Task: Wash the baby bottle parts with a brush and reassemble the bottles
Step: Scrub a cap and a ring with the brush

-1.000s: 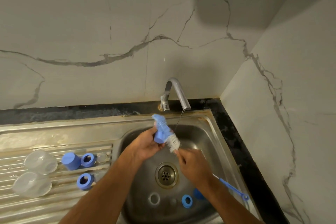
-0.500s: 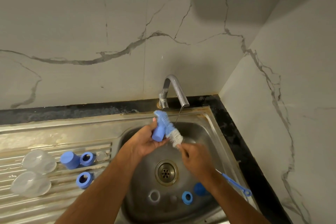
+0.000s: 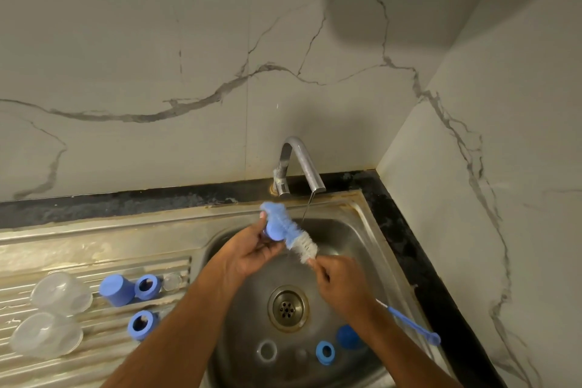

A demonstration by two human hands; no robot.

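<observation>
Nearest the camera, down in the steel sink basin (image 3: pixel 362 249), a clear ring (image 3: pixel 266 350), a blue screw ring (image 3: pixel 325 353) and a blue cap (image 3: pixel 347 336) are left lying below the drain (image 3: pixel 288 307). Off to the left on the ribbed drainboard (image 3: pixel 94 365), two clear domed covers (image 3: pixel 53 315) are parked, with a blue cap on its side (image 3: pixel 115 289), two more blue rings (image 3: pixel 143 309) and a small clear piece (image 3: pixel 172 281) set just beside them. A bit further up, the bottle brush (image 3: pixel 300 242) is gripped by the right hand (image 3: pixel 341 285), fingers curled round the stem right under the bristles, while the blue handle end (image 3: pixel 412 324) is seen sticking out past the wrist. The bristles are pressed against a small blue bottle part (image 3: pixel 273 231), which is pinched by the left hand (image 3: pixel 252 253) between thumb and fingers over the basin. Just behind that, a thin stream of water (image 3: pixel 307 208) is being run from the tap (image 3: pixel 299 167), close to the brush tip, though contact can't really be told. Marble-look wall tiles (image 3: pixel 189 41) are seen at the back.
</observation>
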